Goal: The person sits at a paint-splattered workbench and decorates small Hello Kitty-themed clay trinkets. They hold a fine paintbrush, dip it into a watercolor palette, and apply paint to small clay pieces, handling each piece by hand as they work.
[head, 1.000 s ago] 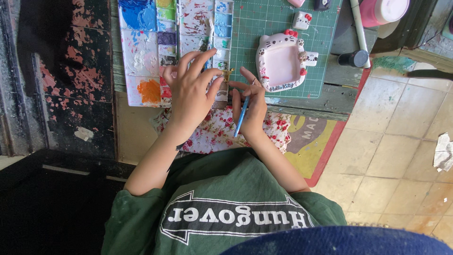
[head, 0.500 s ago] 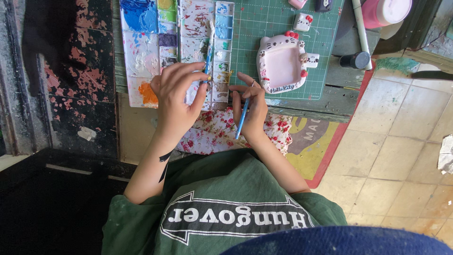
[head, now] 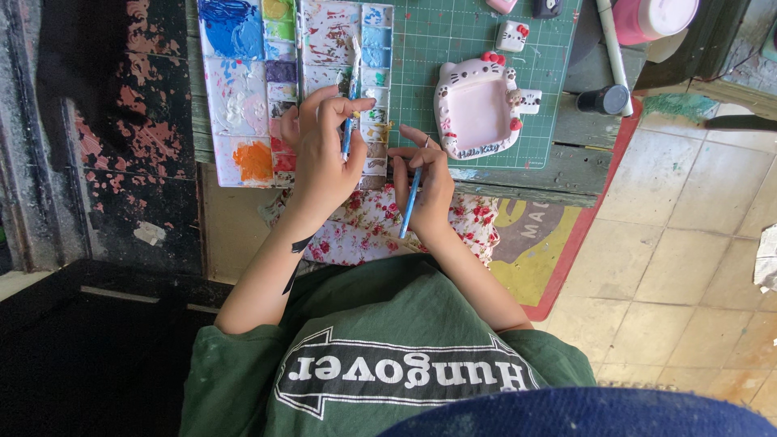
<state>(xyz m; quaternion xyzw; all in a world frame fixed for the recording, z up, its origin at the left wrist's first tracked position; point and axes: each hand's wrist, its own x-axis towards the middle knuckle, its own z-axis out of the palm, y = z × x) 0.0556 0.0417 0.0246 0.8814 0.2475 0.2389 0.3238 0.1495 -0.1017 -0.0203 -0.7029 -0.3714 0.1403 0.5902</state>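
Left hand (head: 324, 158) is over the right half of the paint palette (head: 243, 105). Its fingers are curled shut around a thin paintbrush (head: 350, 121), and the bristle end points up into the small wells. Right hand (head: 425, 182) is just right of the palette's lower corner, fingers pinched closed on a blue-handled brush (head: 411, 202). That handle slants down toward the floral cloth (head: 364, 231) on the lap. Can't tell if its tip touches anything.

Right of the palette, on the green cutting mat (head: 421, 32), is a pink cat-shaped frame (head: 477, 109). A small cat-faced piece (head: 511, 36) sits above the frame. Further right of the palette, off the mat on the worktop (head: 566, 162), are a black-capped bottle (head: 603, 99) and a pink cup (head: 647, 16).

The step looks like picking up or mixing colour with the left-hand brush. To do it well, probably:
- Keep the bristles inside one well so neighbouring colours stay clean.
- Load lightly.
- Rest the wrist on the palette's edge for control.
- Keep the right-hand brush tip off the cloth and the frame.
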